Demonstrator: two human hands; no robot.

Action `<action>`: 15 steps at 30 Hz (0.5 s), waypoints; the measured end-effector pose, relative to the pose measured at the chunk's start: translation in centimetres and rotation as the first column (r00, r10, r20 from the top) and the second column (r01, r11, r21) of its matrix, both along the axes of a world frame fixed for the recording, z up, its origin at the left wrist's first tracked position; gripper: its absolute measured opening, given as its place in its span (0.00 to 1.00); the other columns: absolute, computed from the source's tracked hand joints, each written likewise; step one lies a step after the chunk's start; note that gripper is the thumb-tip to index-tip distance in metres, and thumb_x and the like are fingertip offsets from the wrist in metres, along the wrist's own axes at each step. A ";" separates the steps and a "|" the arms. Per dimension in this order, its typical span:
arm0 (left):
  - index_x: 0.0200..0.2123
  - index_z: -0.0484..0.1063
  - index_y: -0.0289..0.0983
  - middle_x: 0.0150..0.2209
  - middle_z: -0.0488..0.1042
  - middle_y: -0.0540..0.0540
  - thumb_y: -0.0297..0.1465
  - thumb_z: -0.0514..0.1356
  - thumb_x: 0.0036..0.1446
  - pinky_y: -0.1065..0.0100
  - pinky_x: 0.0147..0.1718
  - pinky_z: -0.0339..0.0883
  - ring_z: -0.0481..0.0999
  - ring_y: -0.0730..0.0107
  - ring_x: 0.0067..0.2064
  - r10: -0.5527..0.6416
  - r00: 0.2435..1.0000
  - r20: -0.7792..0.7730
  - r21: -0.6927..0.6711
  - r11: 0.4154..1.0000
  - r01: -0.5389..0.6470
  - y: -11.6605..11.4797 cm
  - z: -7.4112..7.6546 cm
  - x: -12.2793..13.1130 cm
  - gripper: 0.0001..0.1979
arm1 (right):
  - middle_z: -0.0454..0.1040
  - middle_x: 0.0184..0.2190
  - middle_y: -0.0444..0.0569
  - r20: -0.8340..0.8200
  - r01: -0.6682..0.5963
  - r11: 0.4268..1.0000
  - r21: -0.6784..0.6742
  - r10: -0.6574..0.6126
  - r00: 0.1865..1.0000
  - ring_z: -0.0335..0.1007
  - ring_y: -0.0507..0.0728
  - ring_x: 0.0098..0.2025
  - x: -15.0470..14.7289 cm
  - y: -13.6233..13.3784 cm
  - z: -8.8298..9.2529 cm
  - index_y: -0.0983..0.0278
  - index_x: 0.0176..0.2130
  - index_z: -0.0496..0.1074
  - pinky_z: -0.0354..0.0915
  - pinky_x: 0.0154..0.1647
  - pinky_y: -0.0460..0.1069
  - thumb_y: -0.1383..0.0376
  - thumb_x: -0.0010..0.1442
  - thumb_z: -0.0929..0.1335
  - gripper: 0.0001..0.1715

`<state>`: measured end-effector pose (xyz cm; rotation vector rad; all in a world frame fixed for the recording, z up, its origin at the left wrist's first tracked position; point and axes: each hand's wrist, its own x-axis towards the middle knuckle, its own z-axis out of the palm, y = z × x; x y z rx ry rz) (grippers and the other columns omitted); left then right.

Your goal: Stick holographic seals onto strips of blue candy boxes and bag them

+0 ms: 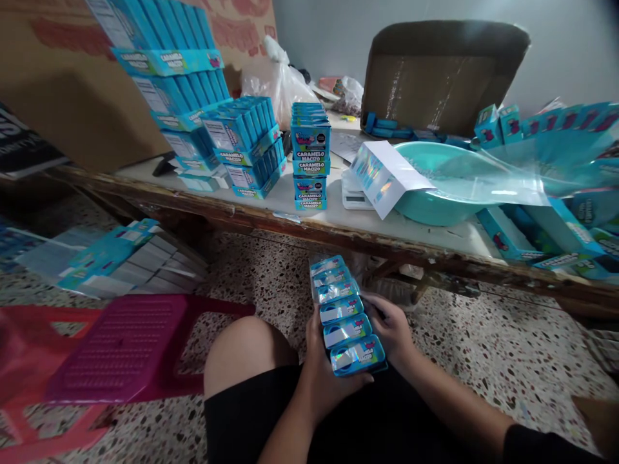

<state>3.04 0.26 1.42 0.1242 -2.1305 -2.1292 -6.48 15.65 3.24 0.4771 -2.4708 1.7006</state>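
Note:
Over my lap is a display tray of small blue candy boxes [344, 316], lined up in a row with their tops toward me. The lettering "Caramelo Macizo" shows on them, and shiny strips lie across several tops. My left hand [325, 368] wraps around the near left side and lower end, thumb along the bottom edge. On the right side, my right hand [393, 327] presses against the boxes with its fingers curled; part of them is hidden behind the row.
A worktable [333, 225] runs across ahead, bearing stacked blue candy trays [309, 148], a turquoise basin [430, 209], a sheet of shiny stickers [384, 174] and a cardboard box [435, 77]. To the left stand a magenta stool [120, 348] and more packed boxes [145, 264].

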 end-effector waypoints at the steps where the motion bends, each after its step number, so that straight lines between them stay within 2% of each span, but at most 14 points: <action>1: 0.69 0.36 0.44 0.68 0.50 0.32 0.40 0.78 0.30 0.38 0.64 0.54 0.51 0.35 0.69 0.011 1.000 -0.001 0.004 1.000 -0.011 0.1 0.1 0.0 0.70 | 0.81 0.42 0.52 -0.003 -0.011 1.000 -0.009 0.011 1.000 0.78 0.62 0.44 0.1 0.0 0.2 0.60 0.43 0.80 0.74 0.49 0.56 0.62 0.63 0.65 0.15; 4: 0.69 0.32 0.43 0.65 0.57 0.30 0.39 0.77 0.35 0.41 0.61 0.60 0.61 0.40 0.65 -0.028 0.999 0.029 0.071 0.997 0.026 0.1 0.7 0.0 0.69 | 0.81 0.42 0.51 -0.034 -0.045 0.999 -0.026 0.044 0.998 0.78 0.61 0.44 0.1 -0.2 0.6 0.59 0.43 0.80 0.74 0.48 0.55 0.61 0.63 0.65 0.14; 6: 0.68 0.35 0.44 0.63 0.62 0.31 0.38 0.77 0.35 0.42 0.61 0.61 0.65 0.43 0.63 -0.079 0.996 0.030 0.128 0.989 0.075 0.0 1.0 -0.2 0.67 | 0.81 0.43 0.51 -0.062 -0.060 0.998 -0.017 0.059 0.996 0.78 0.61 0.44 0.1 -0.1 0.7 0.59 0.43 0.80 0.74 0.48 0.55 0.61 0.63 0.66 0.14; 9: 0.66 0.41 0.44 0.62 0.63 0.34 0.36 0.78 0.31 0.42 0.61 0.60 0.65 0.43 0.63 -0.089 0.996 -0.022 0.140 0.986 0.091 -0.2 1.2 -0.4 0.64 | 0.81 0.44 0.51 -0.073 -0.077 0.997 0.015 0.078 0.994 0.78 0.61 0.44 0.2 0.5 0.7 0.59 0.44 0.80 0.74 0.49 0.56 0.61 0.64 0.66 0.14; 12: 0.66 0.44 0.43 0.63 0.62 0.34 0.34 0.79 0.30 0.42 0.63 0.58 0.64 0.44 0.64 -0.067 0.995 -0.077 0.112 0.991 0.076 -0.3 1.1 -0.5 0.64 | 0.80 0.44 0.51 -0.079 -0.086 0.995 0.059 0.091 0.993 0.78 0.61 0.44 0.4 1.4 0.7 0.60 0.45 0.79 0.74 0.49 0.56 0.62 0.64 0.66 0.14; 15: 0.64 0.48 0.42 0.63 0.62 0.34 0.33 0.79 0.28 0.44 0.62 0.60 0.65 0.44 0.63 -0.048 0.994 -0.100 0.143 0.988 0.062 -0.3 0.8 -0.3 0.61 | 0.80 0.43 0.51 -0.115 -0.076 0.994 0.084 0.085 0.990 0.78 0.60 0.43 0.5 1.6 0.9 0.60 0.45 0.79 0.74 0.47 0.55 0.63 0.64 0.66 0.14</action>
